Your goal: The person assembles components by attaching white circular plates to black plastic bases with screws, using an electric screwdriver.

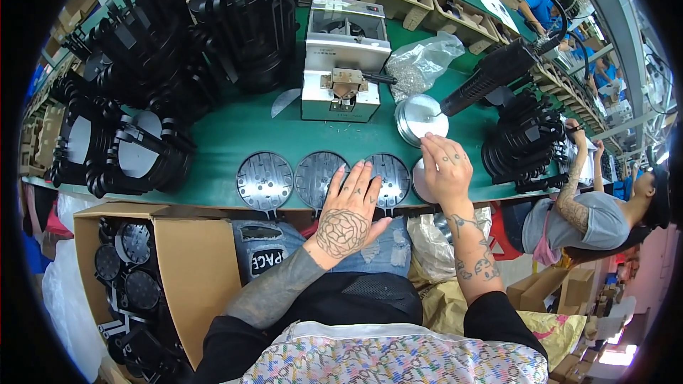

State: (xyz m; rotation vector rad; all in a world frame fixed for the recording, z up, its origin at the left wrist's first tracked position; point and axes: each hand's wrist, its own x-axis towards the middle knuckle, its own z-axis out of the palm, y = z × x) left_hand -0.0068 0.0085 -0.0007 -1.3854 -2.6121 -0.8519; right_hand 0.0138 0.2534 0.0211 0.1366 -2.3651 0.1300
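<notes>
My left hand [346,222] lies flat with its fingers stretched out, over the middle one of three round black plastic parts [313,174] and close to the right one [393,181]. The left part [265,182] lies beside them, its short stem pointing toward me. My right hand [448,171] has its fingers closed on the near rim of the top disc of a stack of round silver discs [422,117]. Partly hidden beneath that hand, another pale disc [421,183] sits at the right end of the row.
Behind the row stands a white-and-grey bench machine [346,64], with a clear plastic bag [427,64] beside it. A black corded tool [491,75] hangs above the stack. Black parts [245,21] pile up at left; more [523,139] stand at right. A filled carton [192,277] sits by my left arm.
</notes>
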